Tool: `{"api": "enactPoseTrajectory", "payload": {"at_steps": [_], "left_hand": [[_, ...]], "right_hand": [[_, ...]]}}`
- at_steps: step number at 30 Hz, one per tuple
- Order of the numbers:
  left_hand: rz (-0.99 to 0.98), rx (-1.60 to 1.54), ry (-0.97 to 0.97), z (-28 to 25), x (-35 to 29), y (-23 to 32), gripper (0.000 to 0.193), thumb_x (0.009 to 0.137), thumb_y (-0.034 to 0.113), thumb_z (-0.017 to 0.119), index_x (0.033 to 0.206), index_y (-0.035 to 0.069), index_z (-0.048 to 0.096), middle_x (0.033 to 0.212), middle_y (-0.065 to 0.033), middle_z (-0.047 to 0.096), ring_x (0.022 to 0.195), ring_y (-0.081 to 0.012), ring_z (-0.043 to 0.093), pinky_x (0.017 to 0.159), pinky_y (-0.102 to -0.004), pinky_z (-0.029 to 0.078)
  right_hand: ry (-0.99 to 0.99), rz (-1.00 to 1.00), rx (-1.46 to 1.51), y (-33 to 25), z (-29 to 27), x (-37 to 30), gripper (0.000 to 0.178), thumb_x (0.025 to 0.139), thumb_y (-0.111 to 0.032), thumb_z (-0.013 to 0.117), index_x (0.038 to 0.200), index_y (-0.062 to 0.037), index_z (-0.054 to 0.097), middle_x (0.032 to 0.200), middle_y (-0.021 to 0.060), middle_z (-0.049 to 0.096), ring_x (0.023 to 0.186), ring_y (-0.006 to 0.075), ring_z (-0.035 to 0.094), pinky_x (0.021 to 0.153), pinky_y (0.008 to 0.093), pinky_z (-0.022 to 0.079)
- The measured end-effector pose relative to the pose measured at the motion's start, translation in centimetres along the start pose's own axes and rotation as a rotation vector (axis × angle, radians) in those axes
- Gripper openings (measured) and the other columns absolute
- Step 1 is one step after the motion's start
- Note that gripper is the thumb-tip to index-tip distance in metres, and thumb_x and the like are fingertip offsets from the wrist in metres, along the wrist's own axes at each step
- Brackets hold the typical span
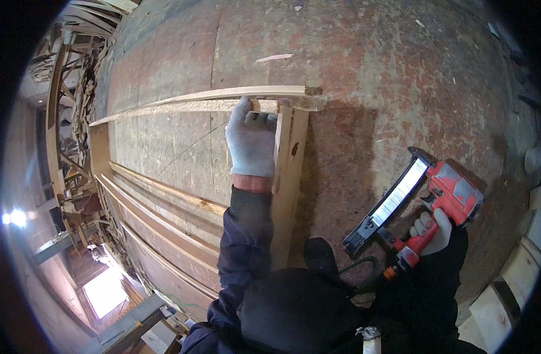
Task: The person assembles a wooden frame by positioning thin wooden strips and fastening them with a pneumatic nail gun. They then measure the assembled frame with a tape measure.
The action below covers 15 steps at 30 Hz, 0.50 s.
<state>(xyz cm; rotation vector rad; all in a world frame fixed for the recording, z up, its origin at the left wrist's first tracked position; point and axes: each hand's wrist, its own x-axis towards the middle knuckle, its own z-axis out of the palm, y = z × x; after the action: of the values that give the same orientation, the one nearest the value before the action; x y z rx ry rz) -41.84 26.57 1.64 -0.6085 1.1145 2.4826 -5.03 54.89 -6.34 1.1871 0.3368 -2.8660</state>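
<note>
My left hand, in a pale knit glove, is wrapped round the end of a wooden slat, close to where it meets an upright board. The slat and board form a corner of a long wooden frame. Just beyond lies another thin strip of wood, its dark end passing the corner. At the right, my gloved right hand grips the handle of a red nail gun. The gun's long magazine points toward the lower left, apart from the frame. A green hose runs near the handle.
More slats of the frame stretch along the left. The scuffed wooden work surface carries a small wood splinter and scraps. Scrap wood is piled past its left edge. Pale boards stand at the lower right.
</note>
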Motion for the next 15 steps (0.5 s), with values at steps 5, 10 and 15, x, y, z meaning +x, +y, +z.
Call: {"api": "enactPoseTrajectory", "payload": {"at_steps": [5, 10, 15], "left_hand": [[-0.029, 0.053, -0.003, -1.2, 0.3, 0.1, 0.022, 0.102, 0.032, 0.065, 0.106, 0.011, 0.067, 0.103, -0.0070, 0.067, 0.090, -0.0228, 0.062, 0.084, -0.0395, 0.051], [-0.051, 0.021, -0.066, -2.3, 0.4, -0.1, 0.021, 0.103, 0.032, 0.065, 0.103, 0.011, 0.065, 0.095, -0.0085, 0.067, 0.081, -0.0233, 0.062, 0.077, -0.0383, 0.053], [-0.041, 0.058, -0.060, -1.9, -0.3, -0.5, 0.020, 0.103, 0.031, 0.065, 0.101, 0.011, 0.065, 0.086, -0.0079, 0.067, 0.076, -0.0233, 0.063, 0.072, -0.0362, 0.054]], "right_hand": [[0.024, -0.041, -0.056, -0.2, 0.5, -0.5, 0.032, 0.106, -0.044, 0.048, 0.106, -0.0139, 0.058, 0.076, -0.0042, 0.052, 0.066, 0.0165, 0.050, 0.067, 0.0368, 0.044], [-0.081, 0.028, -0.055, -0.3, 0.4, -0.1, 0.039, 0.105, -0.048, 0.046, 0.086, -0.0153, 0.056, 0.076, -0.0046, 0.052, 0.066, 0.0164, 0.050, 0.071, 0.0342, 0.042], [-0.173, 0.029, -0.016, -0.1, 0.0, 0.2, 0.030, 0.106, -0.044, 0.048, 0.117, -0.0167, 0.055, 0.078, -0.0061, 0.049, 0.068, 0.0131, 0.048, 0.072, 0.0331, 0.042]]}}
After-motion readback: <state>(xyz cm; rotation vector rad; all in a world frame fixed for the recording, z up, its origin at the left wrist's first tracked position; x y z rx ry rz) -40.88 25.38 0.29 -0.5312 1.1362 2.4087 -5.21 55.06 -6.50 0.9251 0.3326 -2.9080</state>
